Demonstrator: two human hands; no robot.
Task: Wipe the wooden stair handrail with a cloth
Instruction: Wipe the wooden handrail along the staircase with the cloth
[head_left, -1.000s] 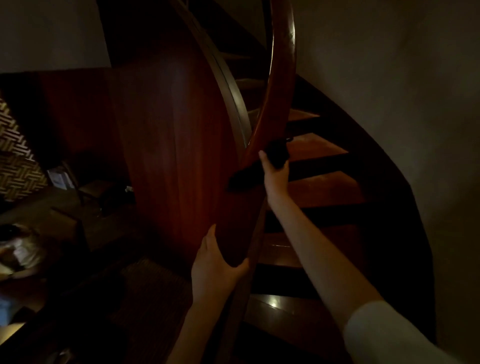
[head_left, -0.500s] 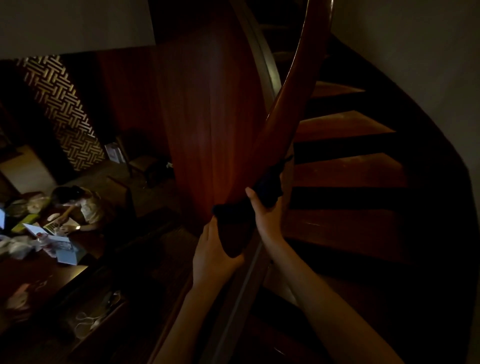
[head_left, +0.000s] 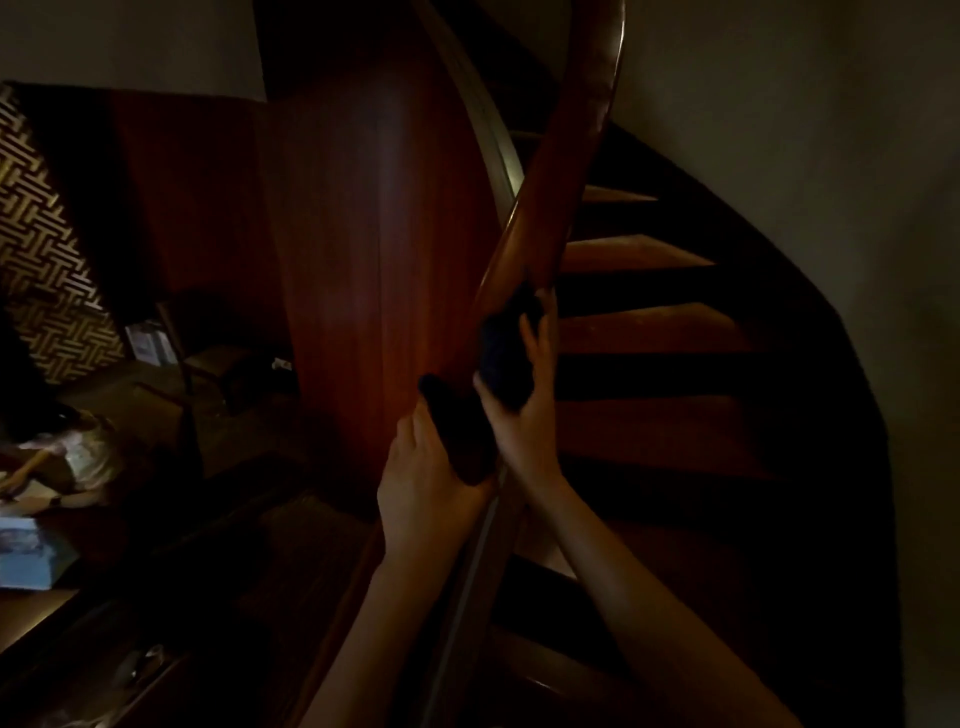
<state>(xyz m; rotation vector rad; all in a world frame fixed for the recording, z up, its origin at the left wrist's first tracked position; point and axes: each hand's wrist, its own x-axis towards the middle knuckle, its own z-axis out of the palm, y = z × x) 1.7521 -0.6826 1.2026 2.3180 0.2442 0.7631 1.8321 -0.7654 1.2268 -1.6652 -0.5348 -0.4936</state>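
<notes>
Both hands curl round one wooden handrail (head_left: 571, 171), left hand (head_left: 426, 483) bare, right hand (head_left: 524, 415) gripping one dark cloth (head_left: 501, 358) against it.

The right hand (head_left: 519, 421) holds a dark cloth (head_left: 504, 358) against the curved wooden handrail (head_left: 561, 171). Just below it, the left hand (head_left: 421, 483) grips the handrail. Wooden steps (head_left: 649, 332) curve upward on the right.
</notes>
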